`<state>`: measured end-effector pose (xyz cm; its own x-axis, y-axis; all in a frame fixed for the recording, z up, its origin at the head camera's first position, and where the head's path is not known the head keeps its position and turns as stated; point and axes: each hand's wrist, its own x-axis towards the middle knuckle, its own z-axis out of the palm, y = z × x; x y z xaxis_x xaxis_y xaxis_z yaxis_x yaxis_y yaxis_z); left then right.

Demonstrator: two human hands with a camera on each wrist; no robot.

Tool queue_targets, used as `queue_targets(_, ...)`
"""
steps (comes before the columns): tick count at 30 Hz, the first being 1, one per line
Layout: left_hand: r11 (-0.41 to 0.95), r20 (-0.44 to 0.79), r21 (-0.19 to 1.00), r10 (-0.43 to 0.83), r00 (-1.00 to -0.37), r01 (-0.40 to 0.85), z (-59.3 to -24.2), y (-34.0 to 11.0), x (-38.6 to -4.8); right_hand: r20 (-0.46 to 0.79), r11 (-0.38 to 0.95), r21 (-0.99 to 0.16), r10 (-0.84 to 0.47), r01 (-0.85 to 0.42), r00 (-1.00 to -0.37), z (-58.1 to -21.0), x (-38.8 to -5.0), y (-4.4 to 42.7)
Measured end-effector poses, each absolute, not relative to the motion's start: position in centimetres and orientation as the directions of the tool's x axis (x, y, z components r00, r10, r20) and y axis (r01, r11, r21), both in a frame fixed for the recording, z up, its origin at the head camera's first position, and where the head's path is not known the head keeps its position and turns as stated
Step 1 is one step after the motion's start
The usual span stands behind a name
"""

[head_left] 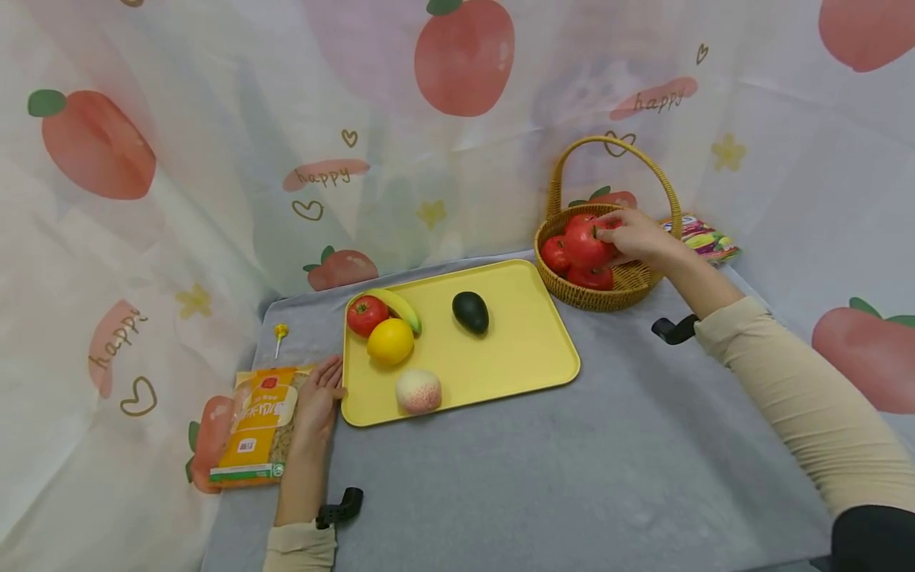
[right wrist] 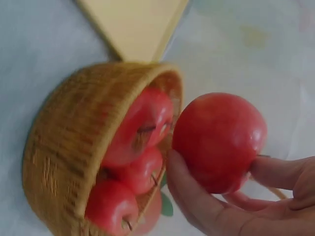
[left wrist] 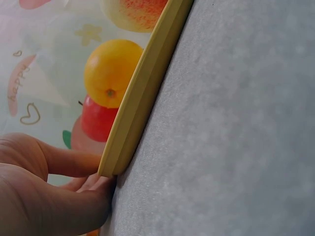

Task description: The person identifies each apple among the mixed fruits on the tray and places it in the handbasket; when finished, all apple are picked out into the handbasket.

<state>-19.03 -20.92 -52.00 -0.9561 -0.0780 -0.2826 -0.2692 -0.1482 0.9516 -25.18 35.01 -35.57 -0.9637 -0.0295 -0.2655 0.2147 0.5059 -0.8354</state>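
Note:
My right hand [head_left: 632, 236] holds a large red apple [right wrist: 219, 140] by its side, over the wicker basket [head_left: 600, 299]. Below it in the basket lie several other red apples [right wrist: 115, 204]. At the yellow tray's [head_left: 525, 349] left edge, my left hand [head_left: 319, 397] pinches the rim, as the left wrist view shows close up. On the tray are a red tomato-like fruit [head_left: 368, 316], a banana [head_left: 397, 305], a yellow-orange citrus fruit [head_left: 390, 342], a peach [head_left: 418, 392] and a dark avocado [head_left: 470, 312].
An orange food packet [head_left: 257, 429] lies beside my left forearm, with a yellow lollipop [head_left: 281, 332] behind it. Another colourful packet [head_left: 708, 237] is behind the basket at right. A printed curtain [head_left: 386, 95] hangs along the back of the grey-covered table [head_left: 543, 477].

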Motion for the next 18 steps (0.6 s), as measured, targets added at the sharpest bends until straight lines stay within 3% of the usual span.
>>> queue_targets(7,-0.154,-0.288,0.950,-0.084,-0.954,-0.273,-52.0,-20.9,-19.1,-0.213,0.702,-0.693,0.017,0.163,-0.977,-35.4,-25.3,36.1)
queue_targets(18,-0.147,-0.290,0.950,-0.086,-0.953,-0.276,-52.2,-20.9,-19.2,-0.181,0.858,-0.499,0.034,0.121,-0.983,-35.2,-26.6,36.8)
